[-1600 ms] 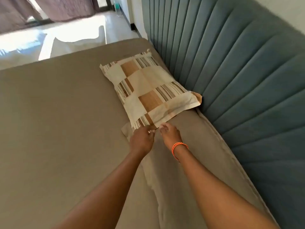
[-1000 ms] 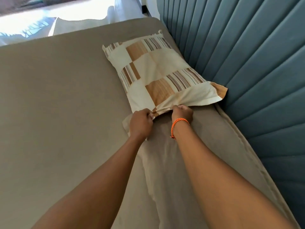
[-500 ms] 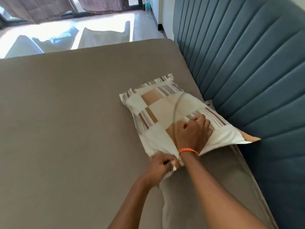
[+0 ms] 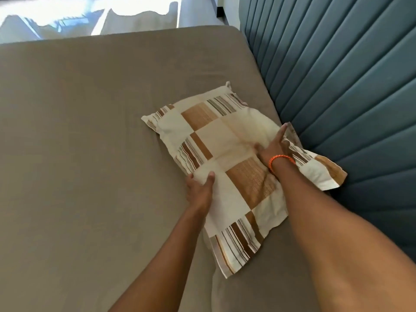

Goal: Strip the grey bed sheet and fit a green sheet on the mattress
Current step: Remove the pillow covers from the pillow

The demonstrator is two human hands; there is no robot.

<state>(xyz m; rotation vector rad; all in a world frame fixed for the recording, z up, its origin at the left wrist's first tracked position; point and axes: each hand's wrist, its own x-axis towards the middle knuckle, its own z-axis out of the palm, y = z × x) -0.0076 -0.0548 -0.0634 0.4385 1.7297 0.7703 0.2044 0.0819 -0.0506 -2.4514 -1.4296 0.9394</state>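
— One flat grey fitted bed sheet covers the whole mattress, stretched smooth from the far rounded corner down to the near edge, and nothing green shows anywhere on it.

— And on top of it?

— A cream pillow with brown and striped patchwork squares, lying slanted on the right side of the bed. Its right corner touches the padded blue-grey headboard with vertical channels.

— Where are the hands?

— Both on the pillow, arms reaching forward from the near edge. The left hand grasps the pillow's left edge, thumb on top and the fingers tucked under the fabric, so the fingers themselves are hidden. The right hand is pushed into the pillow's middle toward the headboard side; one finger points straight ahead along the cloth and the others dig into a fold. Whether it clenches the cloth I cannot tell. A thin orange cord bracelet circles that wrist.

— Beyond the bed?

— A pale sunlit floor past the far edge of the mattress.
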